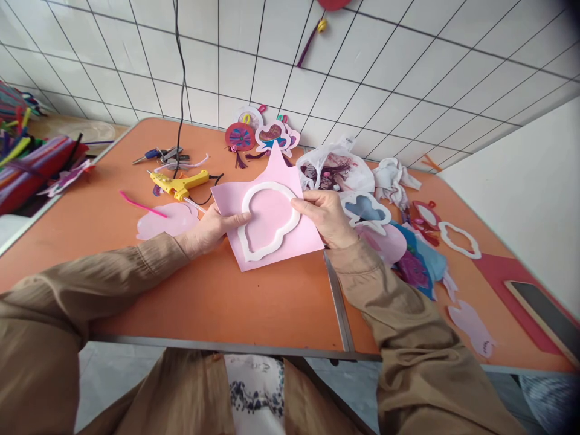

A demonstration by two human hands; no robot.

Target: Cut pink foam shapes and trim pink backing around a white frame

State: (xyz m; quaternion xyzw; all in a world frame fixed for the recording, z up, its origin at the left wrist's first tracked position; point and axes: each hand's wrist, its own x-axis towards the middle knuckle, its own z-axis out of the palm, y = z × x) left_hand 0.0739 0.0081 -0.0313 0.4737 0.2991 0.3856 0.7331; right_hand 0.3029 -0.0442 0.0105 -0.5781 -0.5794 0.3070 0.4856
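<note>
A pink sheet (272,226) with a pointed top is held up above the orange table. On its face lies a white wavy-edged frame (267,249), pink showing through its opening. My left hand (211,228) pinches the left edge, thumb on the white frame and fingers behind the sheet. At the right edge my right hand (327,216) grips both layers, its thumb near the frame's upper right. A yellow glue gun (181,183) lies behind my left hand, close to a pink paper cutout (167,221) with a bright pink strip on it.
Finished ornaments (240,138) lean on the tiled wall. Behind my right hand is a plastic bag (338,169) of tassels. Further right are a white frame (460,240), blue fabric (423,257) and a phone (544,314). Keys (170,157) lie at back left; a black cable (181,78) hangs down.
</note>
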